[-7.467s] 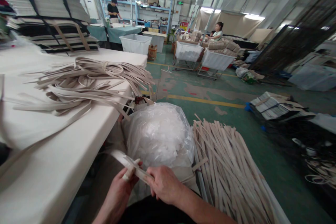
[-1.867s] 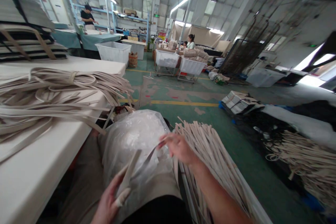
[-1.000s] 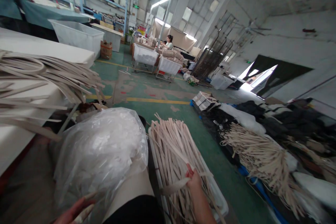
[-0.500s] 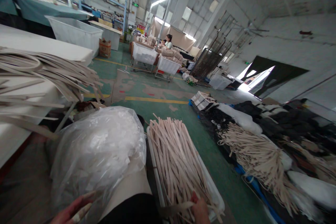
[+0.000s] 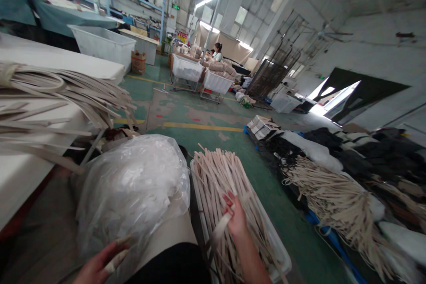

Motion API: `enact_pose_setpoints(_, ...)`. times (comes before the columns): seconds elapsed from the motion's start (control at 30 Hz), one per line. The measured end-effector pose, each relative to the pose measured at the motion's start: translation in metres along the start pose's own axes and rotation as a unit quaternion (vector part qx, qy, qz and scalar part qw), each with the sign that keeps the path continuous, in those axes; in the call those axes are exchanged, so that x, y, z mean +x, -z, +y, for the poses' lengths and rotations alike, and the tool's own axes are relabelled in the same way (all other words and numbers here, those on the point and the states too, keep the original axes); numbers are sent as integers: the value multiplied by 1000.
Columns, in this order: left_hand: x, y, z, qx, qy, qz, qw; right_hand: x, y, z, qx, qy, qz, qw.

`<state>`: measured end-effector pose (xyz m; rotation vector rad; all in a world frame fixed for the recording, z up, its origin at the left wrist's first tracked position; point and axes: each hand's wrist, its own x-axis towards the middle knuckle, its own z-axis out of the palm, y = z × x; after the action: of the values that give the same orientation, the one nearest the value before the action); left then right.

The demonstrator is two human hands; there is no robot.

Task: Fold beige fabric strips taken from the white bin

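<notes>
While strips (image 5: 216, 186) fill our tray (image 5: 286, 265), our half-curled right hand (image 5: 235, 217) holds one slanting near-left; our left hand's (image 5: 101, 264) hold is unclear.

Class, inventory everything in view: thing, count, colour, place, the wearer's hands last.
Tray: one, white, at the person's right
Tray strips: many, beige, inside it
Single strip: one, beige, over the tray
Plastic bag: one, clear, white contents, left of the tray
Table: one, white, far left
Table strips: many, beige, overhanging its edge
Strip heap: one, beige, right
Wheeled tubs: two, white, centre background
Large tub: one, white, beyond the table
Carton: one, brown, beside the large tub
Floor: one, green, yellow-lined, underfoot
Co-workers: at least two, dark and light tops, background
Left hand: one, pale finger cover, by the bag
Right hand: one, bare, holding the single strip
</notes>
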<state>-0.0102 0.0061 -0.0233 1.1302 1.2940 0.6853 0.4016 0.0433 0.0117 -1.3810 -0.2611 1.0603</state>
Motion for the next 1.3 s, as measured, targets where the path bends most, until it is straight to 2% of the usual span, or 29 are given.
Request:
enact_pose_setpoints(0.07,1,-11,4,-19,-12,-12,1000,-21,-48,-4,17,-39,-78,996)
enact_pose_setpoints(0.1,2,-19,6,-24,-20,-20,999,-35,-72,-5,43,-74,-163,983)
enact_pose_setpoints(0.13,4,-27,10,-27,-30,-29,999,-52,-96,-6,60,-106,-249,961)
enact_pose_setpoints(0.2,5,-43,21,-20,-70,-56,996,-88,-139,-5,63,-133,-377,914)
enact_pose_setpoints(0.27,4,-56,37,-8,-116,-74,990,-119,-172,-1,59,-153,-461,872)
enact_pose_setpoints(0.37,-4,-65,63,-13,-148,-120,982,-149,-202,10,46,-151,-519,840)
enact_pose_setpoints(0.47,-18,-62,79,-52,-136,-130,981,-154,-209,22,11,-106,-549,829)
enact_pose_setpoints(0.57,-30,-53,83,-105,-105,-112,983,-143,-200,32,-74,-76,-592,799)
enact_pose_setpoints(0.63,-33,-49,80,-129,-79,-109,982,-134,-190,38,-167,-64,-634,753)
enact_pose_setpoints(0.73,-31,-45,70,-105,-43,-101,988,-128,-177,43,-284,-67,-693,659)
enact_pose_setpoints(0.8,-28,-45,65,-72,-31,-104,991,-128,-173,43,-321,-79,-708,624)
enact_pose_setpoints(0.87,-27,-45,65,-51,-34,-112,992,-129,-171,44,-344,-72,-699,623)
enact_pose_setpoints(0.97,-30,-44,76,-29,-67,-155,985,-128,-172,47,-320,-84,-676,659)
enact_pose_setpoints(1.03,-33,-43,86,-6,-90,-194,977,-127,-174,50,-260,-136,-673,679)
enact_pose_setpoints(1.13,-33,-42,96,36,-108,-223,968,-127,-181,50,-170,-220,-672,686)
enact_pose_setpoints(1.23,-29,-42,97,22,-103,-248,963,-127,-188,34,-102,-258,-667,691)
enact_pose_setpoints(1.3,-27,-42,92,-11,-84,-267,960,-123,-190,17,-73,-242,-667,701)
